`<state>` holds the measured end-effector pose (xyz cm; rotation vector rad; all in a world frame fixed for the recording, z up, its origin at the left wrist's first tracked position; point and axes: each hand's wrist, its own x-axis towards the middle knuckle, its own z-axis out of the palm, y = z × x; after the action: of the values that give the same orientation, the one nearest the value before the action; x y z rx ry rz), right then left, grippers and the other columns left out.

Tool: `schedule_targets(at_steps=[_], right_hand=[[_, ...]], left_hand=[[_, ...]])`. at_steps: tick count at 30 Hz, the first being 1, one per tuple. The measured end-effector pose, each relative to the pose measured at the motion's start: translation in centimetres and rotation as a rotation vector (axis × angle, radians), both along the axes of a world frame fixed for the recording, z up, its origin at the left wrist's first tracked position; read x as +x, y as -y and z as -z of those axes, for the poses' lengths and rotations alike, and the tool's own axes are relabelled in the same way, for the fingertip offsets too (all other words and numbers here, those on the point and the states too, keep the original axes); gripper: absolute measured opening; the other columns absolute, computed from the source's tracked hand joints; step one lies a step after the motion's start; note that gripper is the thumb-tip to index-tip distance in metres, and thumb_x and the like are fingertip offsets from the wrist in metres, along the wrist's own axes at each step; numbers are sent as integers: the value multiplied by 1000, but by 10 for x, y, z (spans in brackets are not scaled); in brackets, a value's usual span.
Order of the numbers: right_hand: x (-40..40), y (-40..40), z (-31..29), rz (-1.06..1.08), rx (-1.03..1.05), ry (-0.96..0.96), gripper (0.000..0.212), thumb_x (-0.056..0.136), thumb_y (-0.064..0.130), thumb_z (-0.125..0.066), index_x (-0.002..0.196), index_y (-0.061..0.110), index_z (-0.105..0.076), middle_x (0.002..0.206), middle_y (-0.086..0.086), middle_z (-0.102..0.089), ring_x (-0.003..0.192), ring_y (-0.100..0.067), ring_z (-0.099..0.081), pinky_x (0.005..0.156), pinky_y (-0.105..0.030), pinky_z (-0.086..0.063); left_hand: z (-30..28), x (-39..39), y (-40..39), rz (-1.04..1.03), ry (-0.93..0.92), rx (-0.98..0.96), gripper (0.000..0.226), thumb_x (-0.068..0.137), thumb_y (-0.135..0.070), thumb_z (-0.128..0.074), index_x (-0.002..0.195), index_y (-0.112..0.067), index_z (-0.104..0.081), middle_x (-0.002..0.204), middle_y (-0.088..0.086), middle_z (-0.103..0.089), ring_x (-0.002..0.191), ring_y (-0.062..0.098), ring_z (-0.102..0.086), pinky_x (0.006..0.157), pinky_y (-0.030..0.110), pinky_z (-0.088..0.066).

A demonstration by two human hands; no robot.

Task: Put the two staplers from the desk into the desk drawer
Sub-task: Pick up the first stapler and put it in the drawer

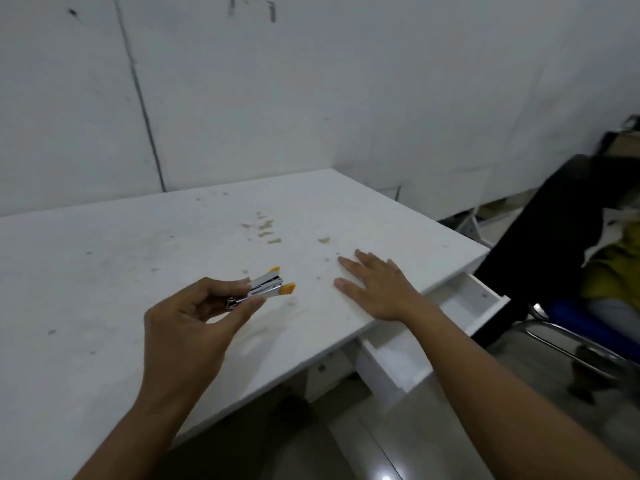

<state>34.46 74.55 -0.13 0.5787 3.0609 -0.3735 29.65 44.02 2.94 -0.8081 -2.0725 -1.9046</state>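
My left hand (pixel 194 317) holds a small silver stapler (pixel 268 287) with yellow tips, pinched between thumb and fingers just above the white desk (pixel 104 271). The stapler's jaws point to the right. My right hand (pixel 375 289) lies flat, palm down, on the desk near its right front edge, holding nothing. Below that edge the white desk drawer (pixel 460 317) is pulled out, and my right forearm crosses over it. What I see of the drawer's inside is bare. A second stapler is not in sight.
The desk top carries brownish stains (pixel 265 228) near its middle. A white wall rises behind the desk. A black chair (pixel 540 244) with a chrome frame stands right of the drawer, with blue and yellow things on it. Tiled floor lies below.
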Motion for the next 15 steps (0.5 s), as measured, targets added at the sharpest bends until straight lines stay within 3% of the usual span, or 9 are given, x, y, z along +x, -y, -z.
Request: schedule_targets(at_steps=[3, 6, 11, 15], right_hand=[[22, -29, 4, 69, -9, -19, 72, 97, 72, -23, 162, 42, -17, 173, 4, -7, 159, -17, -4, 126, -45, 1], [43, -50, 12, 67, -23, -91, 66, 100, 67, -25, 160, 40, -23, 173, 5, -13, 159, -15, -8, 126, -43, -1], [75, -71, 20, 37, -193, -287, 51, 105, 53, -38, 153, 37, -43, 168, 9, -29, 157, -7, -14, 127, -37, -1], [116, -69, 46, 272, -105, -549, 47, 102, 42, -50, 147, 32, -53, 162, 5, -39, 155, -16, -22, 125, -42, -11]], left_hand=[[3, 6, -25, 53, 2, -33, 21, 68, -9, -90, 86, -11, -80, 85, -7, -80, 86, 0, -75, 82, 12, -54], [6, 11, -47, 95, 3, -71, 19, 69, -12, -90, 85, -14, -80, 91, -6, -79, 87, 1, -75, 84, 16, -56], [15, 17, -76, 153, 40, -167, 16, 70, -20, -90, 83, -21, -80, 90, -10, -79, 87, -1, -73, 80, 14, -57], [19, 20, -91, 188, 63, -210, 14, 69, -20, -90, 77, -21, -79, 87, -10, -79, 84, -3, -73, 73, 10, -55]])
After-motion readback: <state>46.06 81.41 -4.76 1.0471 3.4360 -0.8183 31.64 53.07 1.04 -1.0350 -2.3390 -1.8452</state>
